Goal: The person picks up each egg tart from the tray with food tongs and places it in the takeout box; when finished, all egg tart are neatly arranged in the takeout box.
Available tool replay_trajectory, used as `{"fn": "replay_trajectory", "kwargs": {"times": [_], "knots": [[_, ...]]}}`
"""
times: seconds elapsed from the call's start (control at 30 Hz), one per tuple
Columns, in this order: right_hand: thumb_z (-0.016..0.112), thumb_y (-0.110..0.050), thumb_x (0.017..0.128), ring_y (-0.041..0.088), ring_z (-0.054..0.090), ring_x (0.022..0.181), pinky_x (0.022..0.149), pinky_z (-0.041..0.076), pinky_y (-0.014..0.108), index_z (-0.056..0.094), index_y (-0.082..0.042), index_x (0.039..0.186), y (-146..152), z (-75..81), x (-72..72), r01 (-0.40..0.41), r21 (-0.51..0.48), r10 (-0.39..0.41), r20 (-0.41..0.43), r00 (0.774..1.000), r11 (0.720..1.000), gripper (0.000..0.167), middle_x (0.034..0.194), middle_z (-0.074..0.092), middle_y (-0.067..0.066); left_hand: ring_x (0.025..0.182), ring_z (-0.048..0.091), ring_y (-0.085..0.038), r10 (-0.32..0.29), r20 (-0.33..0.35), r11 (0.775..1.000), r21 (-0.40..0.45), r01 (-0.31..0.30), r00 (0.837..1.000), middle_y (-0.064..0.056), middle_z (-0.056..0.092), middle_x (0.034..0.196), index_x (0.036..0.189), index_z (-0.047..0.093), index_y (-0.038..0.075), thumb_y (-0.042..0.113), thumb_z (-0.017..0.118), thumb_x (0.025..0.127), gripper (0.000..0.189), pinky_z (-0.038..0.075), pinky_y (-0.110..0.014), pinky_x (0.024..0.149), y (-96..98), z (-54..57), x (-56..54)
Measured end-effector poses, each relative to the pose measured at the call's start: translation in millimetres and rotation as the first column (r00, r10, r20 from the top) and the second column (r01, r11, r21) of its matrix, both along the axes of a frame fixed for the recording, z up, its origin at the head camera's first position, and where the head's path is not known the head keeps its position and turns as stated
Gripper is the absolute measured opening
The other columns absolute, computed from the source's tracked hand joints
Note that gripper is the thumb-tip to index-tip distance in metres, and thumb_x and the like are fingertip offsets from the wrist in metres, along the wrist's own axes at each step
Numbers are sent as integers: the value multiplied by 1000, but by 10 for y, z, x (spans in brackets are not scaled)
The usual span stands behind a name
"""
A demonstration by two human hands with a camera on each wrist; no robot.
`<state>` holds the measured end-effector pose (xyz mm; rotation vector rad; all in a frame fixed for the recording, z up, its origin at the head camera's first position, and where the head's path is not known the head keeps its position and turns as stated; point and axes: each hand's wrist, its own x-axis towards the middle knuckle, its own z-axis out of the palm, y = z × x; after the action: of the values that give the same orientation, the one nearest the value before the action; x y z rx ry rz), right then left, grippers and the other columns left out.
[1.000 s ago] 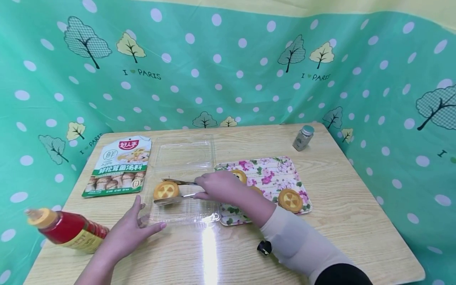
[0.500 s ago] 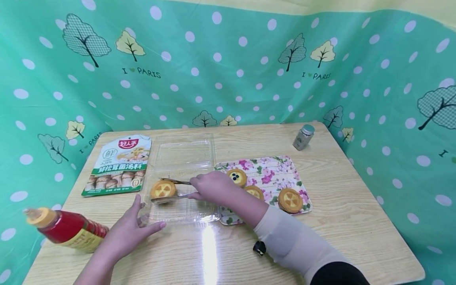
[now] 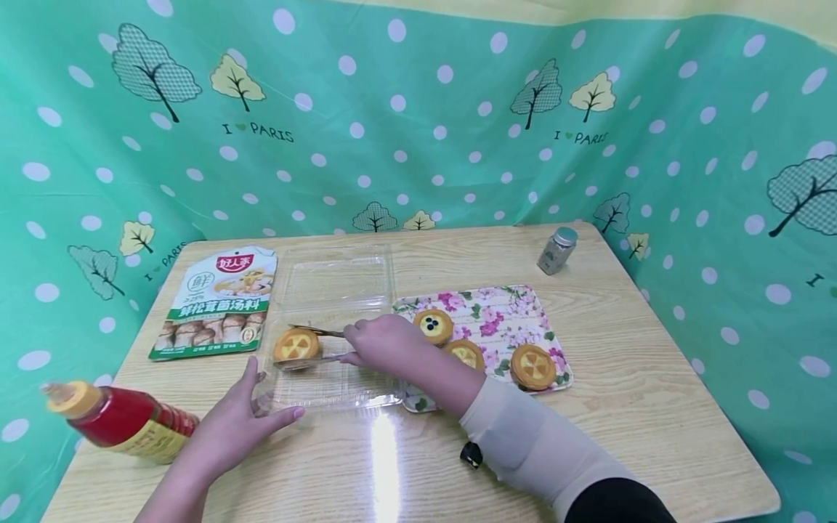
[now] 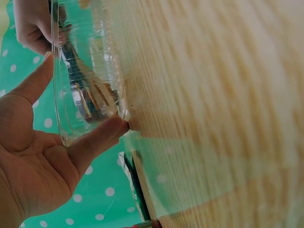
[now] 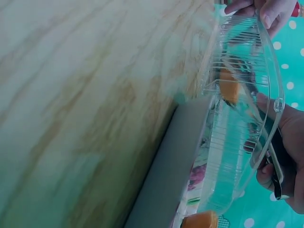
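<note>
My right hand [image 3: 387,347] grips metal tongs [image 5: 274,164], their two arms lying on either side of an egg tart [image 3: 296,345]. The tart sits in the left part of the clear plastic container [image 3: 346,388], low inside it; whether the tongs press on it cannot be made out. The container's lid [image 3: 340,283] lies folded back behind. My left hand [image 3: 229,428] touches the near left corner of the container, thumb and fingers spread and fairly straight, also seen in the left wrist view.
A floral tray [image 3: 523,316] to the right bears several egg tarts, one topped with dark berries [image 3: 433,327]. On the left are a soup seasoning pouch [image 3: 216,305] and a red squeeze bottle [image 3: 140,425]. A small jar [image 3: 557,251] stands back right.
My right hand has shifted slightly left with the tongs and the egg tart, further toward the container's left wall. The left hand has stayed at the corner.
</note>
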<state>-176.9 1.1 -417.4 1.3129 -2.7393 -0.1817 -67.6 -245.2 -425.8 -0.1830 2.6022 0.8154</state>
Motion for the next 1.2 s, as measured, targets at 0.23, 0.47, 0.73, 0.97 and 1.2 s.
{"fn": "replay_trajectory", "kwargs": {"times": [0.23,0.47,0.73,0.97,1.2], "knots": [[47,-64,95,7,54,57,46,48,24,64,-19,103,-4,4,6,29,9,-29,9,1000,1000,48,84,65,-8,136,23,-60,-18,-26,1000,-2,18,999,-39,15,154,153,-16,2,76,61,78,131,30,-72,104,-3,15,8],[50,-67,91,8,58,64,48,49,23,63,-20,115,30,102,30,62,34,-64,55,996,998,55,96,67,-6,137,22,-60,-15,-23,1000,-5,15,1000,-40,13,154,153,-16,2,75,61,78,131,29,-72,104,0,13,12],[50,-68,91,10,61,70,52,52,24,62,-20,118,130,214,38,80,18,-81,77,994,997,57,101,67,-5,137,24,-60,-10,-13,1000,1,10,1000,-39,15,155,153,-17,3,76,61,78,131,31,-72,104,-2,9,11],[51,-68,91,11,66,77,59,56,27,62,-19,123,335,309,7,72,-67,-67,72,995,995,60,104,69,-4,137,22,-59,0,4,1000,9,0,1000,-36,13,156,153,-19,5,77,61,77,132,29,-72,105,3,13,0],[51,-68,90,14,69,84,62,58,30,60,-18,131,584,367,-3,128,-121,-115,110,987,984,65,112,71,1,138,23,-58,-4,-8,1000,10,5,1000,-32,15,158,153,-19,5,77,61,77,132,28,-72,105,-1,14,8]]}}
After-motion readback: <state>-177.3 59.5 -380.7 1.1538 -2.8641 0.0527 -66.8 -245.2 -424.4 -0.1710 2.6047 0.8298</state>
